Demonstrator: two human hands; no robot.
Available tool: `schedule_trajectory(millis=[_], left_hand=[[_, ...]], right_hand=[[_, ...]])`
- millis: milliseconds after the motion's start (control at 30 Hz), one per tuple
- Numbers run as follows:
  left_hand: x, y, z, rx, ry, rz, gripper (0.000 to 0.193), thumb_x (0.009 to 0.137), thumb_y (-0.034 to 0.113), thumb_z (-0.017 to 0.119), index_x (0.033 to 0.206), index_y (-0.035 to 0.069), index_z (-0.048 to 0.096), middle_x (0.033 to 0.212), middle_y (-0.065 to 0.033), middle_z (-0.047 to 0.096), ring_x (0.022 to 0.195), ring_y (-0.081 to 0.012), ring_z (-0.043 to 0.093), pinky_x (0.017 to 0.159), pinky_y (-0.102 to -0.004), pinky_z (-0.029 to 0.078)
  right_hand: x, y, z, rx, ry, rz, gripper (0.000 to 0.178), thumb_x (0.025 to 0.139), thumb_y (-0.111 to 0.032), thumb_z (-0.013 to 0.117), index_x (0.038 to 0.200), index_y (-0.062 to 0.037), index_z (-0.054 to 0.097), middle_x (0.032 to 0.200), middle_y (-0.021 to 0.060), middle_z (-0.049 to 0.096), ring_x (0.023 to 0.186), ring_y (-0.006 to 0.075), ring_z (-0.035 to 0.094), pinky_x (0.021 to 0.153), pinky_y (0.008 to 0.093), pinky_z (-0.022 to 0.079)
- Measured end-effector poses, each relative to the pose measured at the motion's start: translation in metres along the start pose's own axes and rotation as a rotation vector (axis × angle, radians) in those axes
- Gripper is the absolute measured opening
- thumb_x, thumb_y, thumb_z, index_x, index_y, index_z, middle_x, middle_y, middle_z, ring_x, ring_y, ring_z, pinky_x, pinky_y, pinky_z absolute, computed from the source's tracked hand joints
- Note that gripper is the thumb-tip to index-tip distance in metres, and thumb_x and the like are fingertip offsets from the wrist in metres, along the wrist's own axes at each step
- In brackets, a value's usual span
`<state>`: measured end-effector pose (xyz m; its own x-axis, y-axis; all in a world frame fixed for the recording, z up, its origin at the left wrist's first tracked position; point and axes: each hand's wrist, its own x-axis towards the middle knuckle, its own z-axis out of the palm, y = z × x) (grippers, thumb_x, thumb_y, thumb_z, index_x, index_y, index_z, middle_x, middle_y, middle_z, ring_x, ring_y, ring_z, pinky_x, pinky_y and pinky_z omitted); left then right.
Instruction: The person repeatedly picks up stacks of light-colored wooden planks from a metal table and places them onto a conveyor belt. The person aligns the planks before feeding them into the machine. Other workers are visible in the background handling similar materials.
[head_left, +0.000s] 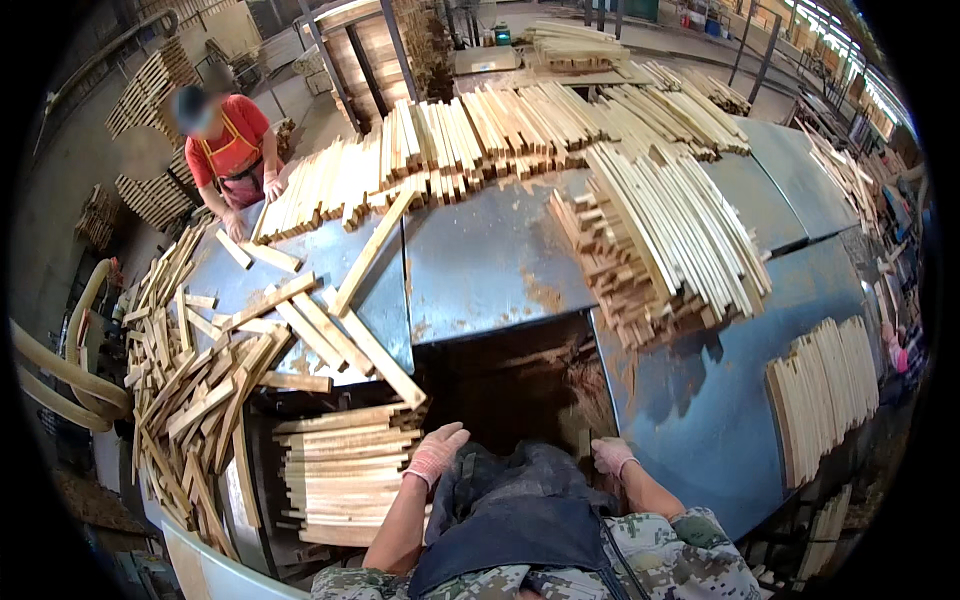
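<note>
My left hand (437, 453), in a pale pinkish work glove, is beside my dark apron (520, 510), close to the right ends of a stack of wooden strips (340, 470). Its fingers stretch to the right with nothing visible in them. On the other side of the apron is my right hand (612, 456), gloved alike, near the edge of the metal table (690, 440). Its fingers curl downward and are partly hidden. A short upright piece of wood (584, 445) shows next to them; whether they touch it I cannot tell.
A dark gap (490, 400) opens ahead of me between the metal tabletops. Loose strips (200, 400) lie heaped at left. A long row of strips (450, 150) spans the far side, where a person in red (235, 150) works. More stacks (680, 240) stand at right.
</note>
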<state>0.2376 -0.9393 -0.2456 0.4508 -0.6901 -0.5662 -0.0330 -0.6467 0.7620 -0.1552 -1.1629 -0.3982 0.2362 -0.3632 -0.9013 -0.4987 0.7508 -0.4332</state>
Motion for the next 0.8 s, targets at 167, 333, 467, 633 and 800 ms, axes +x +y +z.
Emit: schedule_trajectory(millis=[167,333,467,633,800], left_hand=[[0.124,0.021,-0.06,0.07,0.052,0.006,0.07,0.104,0.047,0.068,0.153,-0.002,0.06,0.152,-0.0233,0.065,0.145,-0.0355,0.058,0.122,-0.0394,0.043],[0.266,0.01,-0.158,0.561,0.33,-0.123,0.094,0.099,0.056,0.071,0.165,-0.004,0.041,0.163,-0.0283,0.051,0.154,-0.0411,0.047,0.126,-0.044,0.04],[0.359,0.071,-0.226,0.636,0.696,-0.1,0.107,0.088,0.05,0.082,0.169,0.002,0.032,0.172,-0.0226,0.04,0.16,-0.0402,0.035,0.133,-0.0472,0.027],[0.454,0.114,-0.301,0.781,0.721,-0.219,0.1,0.084,0.04,0.084,0.167,0.009,0.039,0.167,-0.0193,0.047,0.159,-0.0408,0.037,0.132,-0.0538,0.025],[0.487,0.1,-0.321,0.565,0.619,-0.175,0.061,0.082,0.034,0.085,0.133,0.008,0.066,0.125,-0.0174,0.07,0.124,-0.0395,0.064,0.109,-0.0509,0.05]], right_hand=[[0.054,-0.142,0.046,0.368,-0.296,-0.088,0.018,0.106,-0.024,0.066,0.094,-0.0126,0.058,0.067,-0.0007,0.049,0.051,0.0171,0.05,0.045,0.0354,0.036],[0.03,-0.242,0.142,0.189,-0.304,-0.071,0.021,0.107,-0.024,0.066,0.091,-0.0159,0.054,0.076,-0.0017,0.05,0.06,0.0117,0.049,0.051,0.0285,0.04],[0.064,-0.281,0.164,-0.02,-0.262,-0.127,0.018,0.108,-0.028,0.068,0.105,-0.0109,0.064,0.083,-0.0025,0.055,0.068,0.0107,0.054,0.059,0.0289,0.046],[0.09,-0.387,0.19,-0.029,-0.237,0.117,0.032,0.108,-0.031,0.069,0.127,-0.0052,0.067,0.094,0.0014,0.065,0.082,0.0159,0.064,0.072,0.0313,0.054],[0.168,-0.515,0.243,-0.393,-0.266,-0.315,0.037,0.106,-0.036,0.068,0.124,-0.0045,0.065,0.094,0.0065,0.068,0.085,0.0195,0.065,0.08,0.036,0.055]])
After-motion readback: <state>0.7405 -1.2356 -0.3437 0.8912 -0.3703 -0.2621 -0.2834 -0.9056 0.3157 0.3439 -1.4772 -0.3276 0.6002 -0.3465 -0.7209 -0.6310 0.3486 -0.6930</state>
